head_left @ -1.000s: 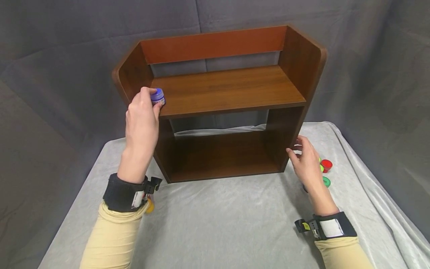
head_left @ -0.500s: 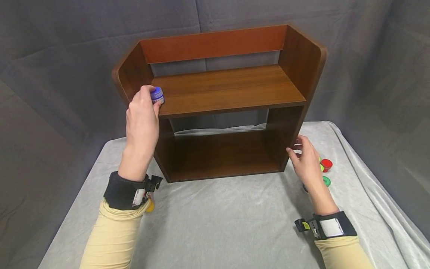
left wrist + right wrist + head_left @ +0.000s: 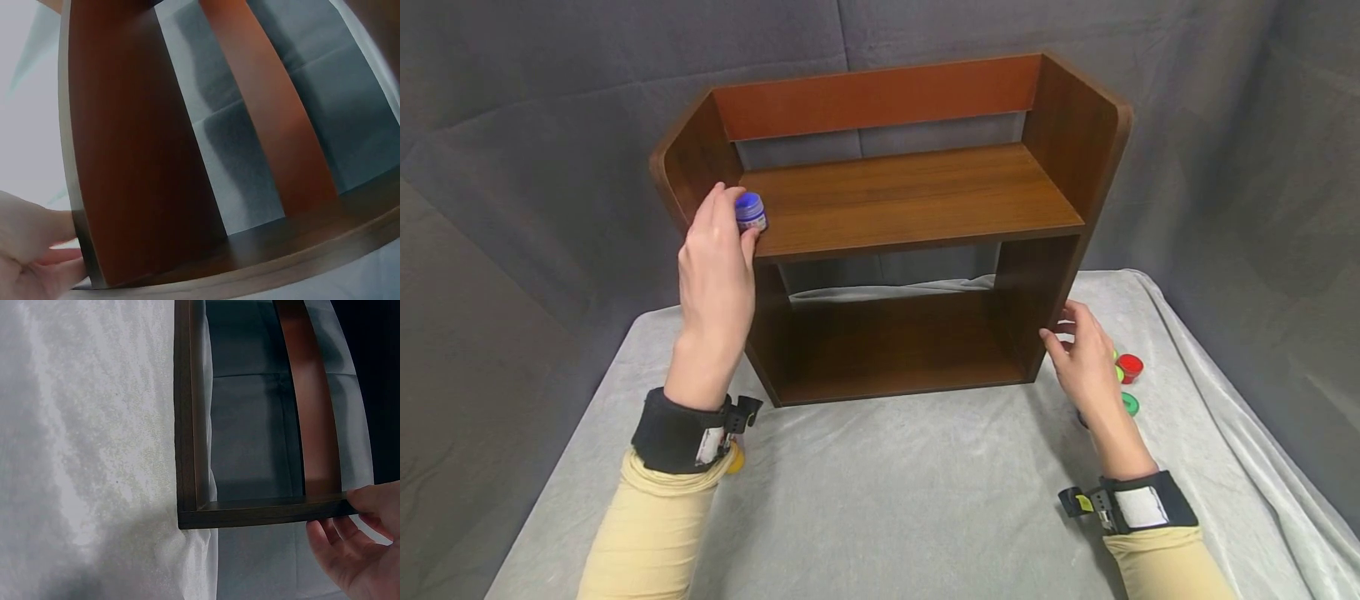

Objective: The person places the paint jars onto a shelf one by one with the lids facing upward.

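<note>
A small blue jar (image 3: 751, 215) stands upright at the left front of the upper board of a two-tier brown wooden shelf (image 3: 910, 200). My left hand (image 3: 717, 267) is around it, thumb near its front and the other fingers raised and fairly straight by its lid; contact is hard to tell. From below, the left wrist view shows part of that hand (image 3: 37, 250) beside the board's front edge, with the jar hidden. My right hand (image 3: 1084, 358) holds the shelf's right side panel; in the right wrist view, its thumb and fingers (image 3: 340, 553) lie on opposite faces of the panel.
Right of the shelf, behind my right hand, lie a red jar (image 3: 1129, 368), a green lid or jar (image 3: 1129, 405) and partly hidden yellow-green ones. A yellow-orange jar (image 3: 736, 458) peeks out beside my left wrist. Grey cloth (image 3: 880, 500) covers the table; dark curtains surround it.
My left fingers have lifted and straightened from the blue jar's lid, baring more of its top. The jar shifted slightly earlier and now stays put. The right hand has not visibly moved.
</note>
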A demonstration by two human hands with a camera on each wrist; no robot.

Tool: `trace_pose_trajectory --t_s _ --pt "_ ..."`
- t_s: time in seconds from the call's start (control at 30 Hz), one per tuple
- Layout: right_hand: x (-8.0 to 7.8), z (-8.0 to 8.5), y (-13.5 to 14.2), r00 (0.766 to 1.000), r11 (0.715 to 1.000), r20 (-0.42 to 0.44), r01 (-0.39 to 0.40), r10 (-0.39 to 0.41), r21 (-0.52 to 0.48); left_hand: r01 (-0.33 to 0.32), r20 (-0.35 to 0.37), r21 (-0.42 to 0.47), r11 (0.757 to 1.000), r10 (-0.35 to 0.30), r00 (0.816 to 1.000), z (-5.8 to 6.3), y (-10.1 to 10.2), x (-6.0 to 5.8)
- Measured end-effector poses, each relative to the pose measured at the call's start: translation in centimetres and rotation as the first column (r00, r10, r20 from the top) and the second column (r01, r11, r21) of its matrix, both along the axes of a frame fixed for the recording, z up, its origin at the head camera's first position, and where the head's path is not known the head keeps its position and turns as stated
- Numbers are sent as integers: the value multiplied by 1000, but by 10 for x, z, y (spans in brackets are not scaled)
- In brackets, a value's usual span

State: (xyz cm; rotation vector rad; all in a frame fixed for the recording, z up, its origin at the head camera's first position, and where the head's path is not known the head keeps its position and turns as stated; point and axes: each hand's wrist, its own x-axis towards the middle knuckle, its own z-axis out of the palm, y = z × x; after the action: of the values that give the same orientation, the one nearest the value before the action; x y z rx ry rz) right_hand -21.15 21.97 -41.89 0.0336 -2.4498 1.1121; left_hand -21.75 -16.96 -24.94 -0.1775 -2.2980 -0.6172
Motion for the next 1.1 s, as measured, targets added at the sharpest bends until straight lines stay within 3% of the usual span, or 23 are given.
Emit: trace_pose_trajectory --t_s 0.17,0.33,0.5,0.63,0.8,1.1 --pt "-1 0 -1 1000 1000 -1 -7 7 -7 20 -149 -2 1000 -21 989 -2 -1 7" --pt "-4 -1 -1 1000 1000 -18 -16 16 -11 55 -306 32 998 -43 951 -2 -4 16" --pt "-4 0 -1 1000 1000 -19 -18 18 -11 56 -391 53 997 -31 920 -7 -10 23" --pt "-3 1 0 1000 1000 -8 -18 18 -9 40 -410 43 998 -19 912 -11 -15 28" --pt "-2 2 1 1000 1000 0 -19 19 -11 15 -399 -10 1000 -18 917 -19 -21 36" --pt "-2 5 5 1000 1000 -25 -12 12 -8 46 -295 -134 990 -84 952 -48 -46 47"
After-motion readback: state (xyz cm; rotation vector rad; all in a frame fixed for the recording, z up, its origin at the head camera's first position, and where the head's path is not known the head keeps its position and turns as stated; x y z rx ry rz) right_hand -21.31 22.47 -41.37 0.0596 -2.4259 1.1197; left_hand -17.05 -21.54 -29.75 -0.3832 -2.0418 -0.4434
